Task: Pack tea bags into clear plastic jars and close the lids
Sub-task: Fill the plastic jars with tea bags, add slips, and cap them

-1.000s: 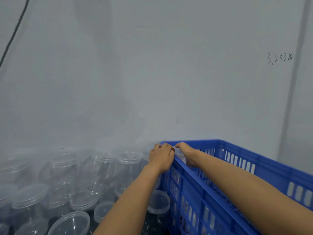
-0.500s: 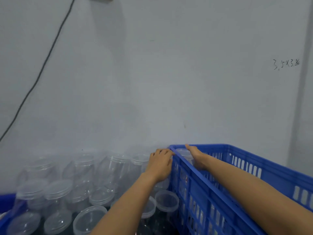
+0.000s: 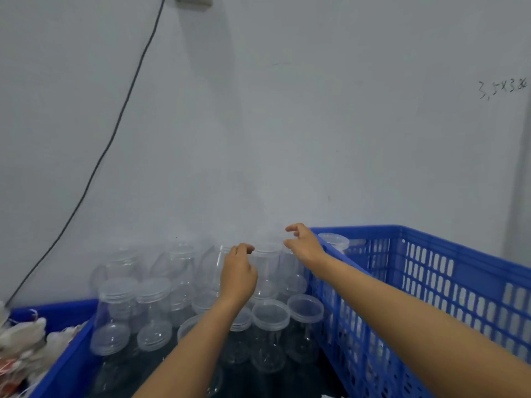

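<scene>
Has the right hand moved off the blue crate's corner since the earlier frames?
Yes. The right hand has lifted off the blue crate corner and now hovers left of it, over the clear jars, fingers loosely curled, holding nothing.

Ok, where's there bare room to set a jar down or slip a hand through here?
Not much shows. Clear jars pack the space between the blue crate and the low blue bin edge. Tea bags fill the bottom left corner. The only gap is the dark strip in front of the jars. The crate's inside is mostly hidden; one jar shows inside.

Probably a packing workroom: blue crates [image 3: 431,271], stacked clear jars [image 3: 270,323].
</scene>
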`<state>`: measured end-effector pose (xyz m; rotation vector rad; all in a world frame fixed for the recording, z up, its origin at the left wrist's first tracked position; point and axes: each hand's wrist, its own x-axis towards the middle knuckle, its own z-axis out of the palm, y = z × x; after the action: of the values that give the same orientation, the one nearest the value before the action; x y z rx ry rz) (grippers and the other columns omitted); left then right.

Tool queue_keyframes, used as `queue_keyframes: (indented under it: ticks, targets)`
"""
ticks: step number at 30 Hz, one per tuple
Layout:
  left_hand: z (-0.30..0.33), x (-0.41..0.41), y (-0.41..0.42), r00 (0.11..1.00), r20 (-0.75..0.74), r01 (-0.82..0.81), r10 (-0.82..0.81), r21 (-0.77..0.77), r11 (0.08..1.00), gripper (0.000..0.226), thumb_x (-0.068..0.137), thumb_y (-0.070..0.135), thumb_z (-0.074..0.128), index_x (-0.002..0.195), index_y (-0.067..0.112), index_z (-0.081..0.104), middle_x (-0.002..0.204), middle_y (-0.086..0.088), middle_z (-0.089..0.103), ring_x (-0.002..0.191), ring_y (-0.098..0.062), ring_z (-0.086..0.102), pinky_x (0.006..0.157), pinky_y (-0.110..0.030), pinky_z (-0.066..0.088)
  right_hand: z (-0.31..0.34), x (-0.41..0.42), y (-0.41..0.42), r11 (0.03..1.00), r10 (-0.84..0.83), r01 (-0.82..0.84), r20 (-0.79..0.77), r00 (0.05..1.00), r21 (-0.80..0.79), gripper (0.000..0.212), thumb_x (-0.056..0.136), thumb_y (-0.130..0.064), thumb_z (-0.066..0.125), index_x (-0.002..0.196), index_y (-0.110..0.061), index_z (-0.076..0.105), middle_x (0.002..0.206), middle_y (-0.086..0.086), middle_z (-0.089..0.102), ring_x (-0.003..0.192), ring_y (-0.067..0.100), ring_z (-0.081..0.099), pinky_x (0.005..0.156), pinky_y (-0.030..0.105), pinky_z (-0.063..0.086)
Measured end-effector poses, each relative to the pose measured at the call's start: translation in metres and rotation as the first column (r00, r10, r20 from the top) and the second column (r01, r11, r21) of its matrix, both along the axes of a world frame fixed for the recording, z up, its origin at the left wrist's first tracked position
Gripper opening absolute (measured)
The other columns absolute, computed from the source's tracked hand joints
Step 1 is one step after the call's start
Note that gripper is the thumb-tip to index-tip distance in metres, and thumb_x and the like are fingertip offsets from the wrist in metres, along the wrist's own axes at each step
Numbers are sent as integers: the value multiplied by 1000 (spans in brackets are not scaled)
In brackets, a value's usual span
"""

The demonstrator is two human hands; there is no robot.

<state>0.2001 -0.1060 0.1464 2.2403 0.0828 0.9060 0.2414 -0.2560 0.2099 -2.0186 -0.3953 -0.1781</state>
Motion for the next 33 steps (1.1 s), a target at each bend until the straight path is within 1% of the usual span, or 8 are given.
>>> queue_keyframes:
  ticks: [3, 8, 12, 16, 19, 24, 28, 33]
  targets:
    - [-24, -8, 6, 996, -76, 34, -46, -152, 988, 42, 88, -7, 48, 126, 9, 50, 129, -6, 52, 113, -17, 50, 93, -27, 43, -37, -11, 13, 999, 5, 0, -95, 996, 50, 41, 92, -1, 50, 132, -9, 46, 128, 14, 50, 109, 27, 56, 83, 34, 46]
    - [-59, -8, 16, 992, -117, 20, -48, -233, 972, 44, 88, -3, 53, 129, 10, 47, 132, -5, 50, 113, -13, 48, 94, -26, 44, -81, -11, 29, 992, -15, 47, -256, 967, 118, 44, 93, -1, 50, 134, -14, 42, 111, 5, 48, 78, 8, 48, 62, 20, 41]
    - [-70, -9, 26, 989, -14, -148, 149, -232, 961, 45, 85, -5, 55, 126, 10, 47, 131, -5, 47, 105, -9, 44, 76, -16, 39, -98, -6, 49, 983, -13, 59, -253, 967, 176, 40, 93, 4, 46, 128, -13, 47, 126, 9, 49, 94, 15, 52, 72, 21, 43]
    - [-69, -2, 38, 966, -42, -256, 254, -272, 928, 59, 82, -4, 60, 136, 5, 37, 140, -12, 37, 125, -28, 40, 100, -38, 43, -103, -4, 81, 965, 23, 51, -276, 961, 258, 39, 92, 7, 44, 127, -11, 49, 127, 11, 53, 101, 20, 53, 83, 28, 47]
    - [-65, 5, 44, 963, -159, -259, 217, -338, 905, 72, 83, 2, 64, 144, 3, 26, 147, -16, 32, 131, -33, 36, 106, -44, 38, -106, -3, 102, 966, 77, 10, -321, 944, 260, 46, 93, 2, 48, 136, -11, 44, 133, 12, 50, 93, 19, 55, 85, 33, 48]
    - [-65, 19, 52, 958, -245, -223, 152, -298, 928, 77, 84, 18, 69, 146, 5, 25, 147, -15, 38, 132, -33, 41, 107, -46, 39, -105, 3, 124, 947, 174, -47, -384, 906, 319, 63, 91, 5, 46, 149, -9, 26, 142, 14, 44, 114, 22, 49, 88, 26, 42]
    - [-63, 23, 52, 957, -264, -202, 120, -307, 930, 72, 86, 19, 65, 146, 6, 28, 147, -14, 40, 131, -33, 43, 106, -47, 40, -109, 5, 132, 912, 222, -31, -427, 877, 410, 68, 92, 4, 45, 152, -10, 16, 150, 15, 35, 131, 28, 43, 103, 33, 39]
    - [-56, 12, 47, 966, -233, -200, 115, -384, 901, 75, 87, 15, 64, 148, 8, 20, 151, -13, 30, 133, -32, 38, 107, -43, 39, -107, -6, 130, 888, 248, -46, -391, 886, 458, 69, 92, 4, 45, 152, -14, 15, 143, 14, 42, 113, 23, 50, 93, 30, 46]
